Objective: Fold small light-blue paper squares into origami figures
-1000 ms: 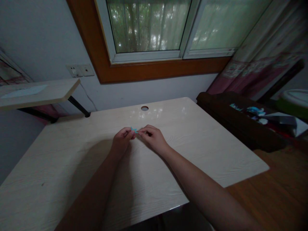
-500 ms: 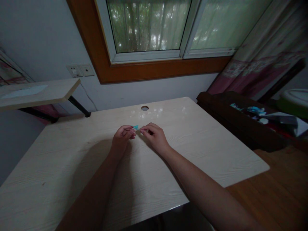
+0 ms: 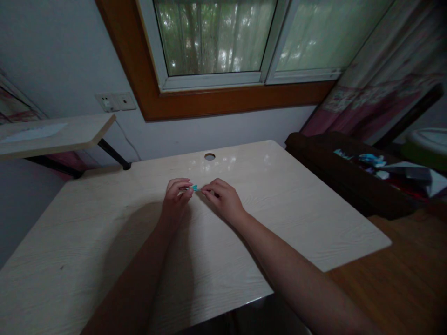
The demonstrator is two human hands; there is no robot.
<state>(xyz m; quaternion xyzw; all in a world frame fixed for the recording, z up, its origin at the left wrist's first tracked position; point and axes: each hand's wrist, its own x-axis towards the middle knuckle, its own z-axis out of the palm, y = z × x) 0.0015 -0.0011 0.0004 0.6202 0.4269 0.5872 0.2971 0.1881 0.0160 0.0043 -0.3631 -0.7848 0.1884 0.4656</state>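
Observation:
A small teal piece (image 3: 194, 188), too small to tell its kind, sticks out from the fingertips of my left hand (image 3: 175, 197). Thumb and fingers of that hand are closed on it, hiding part of it. Just to the right, my right hand (image 3: 223, 197) makes a pinch with its fingertips pointing at the teal piece. Something thin may run between the pinch and the piece, but I cannot make it out. Both hands are over the pale wood-grain table (image 3: 279, 214), near its middle.
A round cable hole (image 3: 210, 157) lies behind my hands. A raised shelf (image 3: 70, 135) on black legs stands at the left. Wall sockets (image 3: 116, 101) and a window (image 3: 216, 42) are behind the table. A dark brown piece of furniture (image 3: 314, 149) with assorted things on it is at the right.
My left fingers have shifted their hold, and the teal piece has turned and moved slightly left and down. The right hand keeps its pinch in nearly the same place.

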